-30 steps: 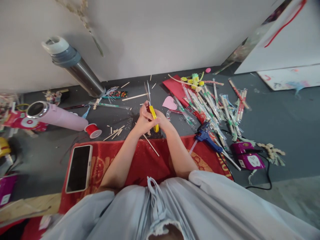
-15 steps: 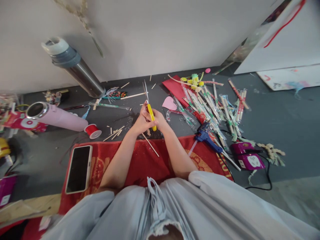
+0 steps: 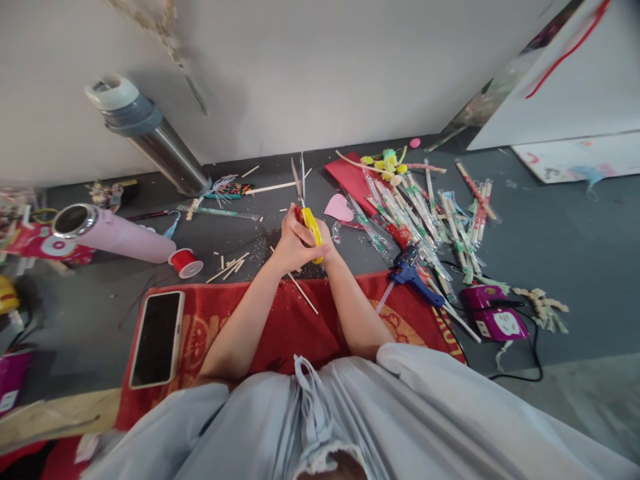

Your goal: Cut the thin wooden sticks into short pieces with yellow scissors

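My left hand (image 3: pixel 291 244) is closed at the yellow-handled scissors (image 3: pixel 313 228), its thumb lying across the lower handle. My right hand (image 3: pixel 326 237) wraps the handle from the other side, with its fingers partly hidden. The blades point away from me and stand apart, with nothing visible between them. A bit of red shows at the pivot; I cannot tell what it is. Below my hands a thin wooden stick (image 3: pixel 303 294) reaches onto the red cloth (image 3: pixel 295 333). Short cut sticks (image 3: pixel 234 265) lie to the left, and crumbs are scattered around.
A steel thermos (image 3: pixel 167 150), a pink bottle (image 3: pixel 125 231), a red thread spool (image 3: pixel 185 263) and a phone (image 3: pixel 157 339) are on the left. To the right are a pink paper heart (image 3: pixel 339 207), wrapped sticks (image 3: pixel 413 207), a blue glue gun (image 3: pixel 417 283) and a purple power socket (image 3: pixel 493 313).
The scissor blades have opened wider and turned a little to the right. My left hand has shifted slightly right with the handle, while the things around remain in place.
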`<state>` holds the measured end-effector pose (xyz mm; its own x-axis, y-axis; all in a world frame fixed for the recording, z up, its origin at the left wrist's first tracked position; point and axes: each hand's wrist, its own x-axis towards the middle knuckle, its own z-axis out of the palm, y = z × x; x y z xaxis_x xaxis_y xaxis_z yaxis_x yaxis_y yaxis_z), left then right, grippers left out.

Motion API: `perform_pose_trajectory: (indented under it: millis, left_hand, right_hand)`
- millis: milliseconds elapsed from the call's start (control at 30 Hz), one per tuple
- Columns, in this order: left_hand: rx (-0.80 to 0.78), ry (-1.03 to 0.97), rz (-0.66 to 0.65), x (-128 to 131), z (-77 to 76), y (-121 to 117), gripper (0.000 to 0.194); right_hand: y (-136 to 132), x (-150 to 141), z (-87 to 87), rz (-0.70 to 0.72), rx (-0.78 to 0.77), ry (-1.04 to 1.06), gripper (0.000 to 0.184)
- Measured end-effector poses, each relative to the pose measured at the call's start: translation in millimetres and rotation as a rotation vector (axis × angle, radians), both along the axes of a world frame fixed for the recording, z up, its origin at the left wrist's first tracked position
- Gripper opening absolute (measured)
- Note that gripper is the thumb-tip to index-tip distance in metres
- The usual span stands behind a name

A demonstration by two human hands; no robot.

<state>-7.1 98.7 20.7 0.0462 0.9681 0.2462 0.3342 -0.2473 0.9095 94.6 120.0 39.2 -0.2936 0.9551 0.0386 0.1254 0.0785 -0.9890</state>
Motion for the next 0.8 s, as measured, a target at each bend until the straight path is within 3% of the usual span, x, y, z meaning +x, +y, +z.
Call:
perform_pose_trajectory:
  millis: [300, 633, 800]
  left_hand:
    - [-0.034, -0.01, 0.155, 11, 24.6, -10, 0.111]
    - [-0.005, -0.023, 0.141, 10, 16.9, -8, 0.108]
    - [0.001, -0.063, 0.015, 2, 12.4, -4, 0.111]
  right_hand:
    - [1, -2, -3.1, -0.008, -0.018, -0.02, 0.048]
    - [1, -2, -1.2, -0.017, -0.031, -0.013, 0.055]
    - [-1, -2, 2.9, -0.039, -0.021, -0.036, 0.051]
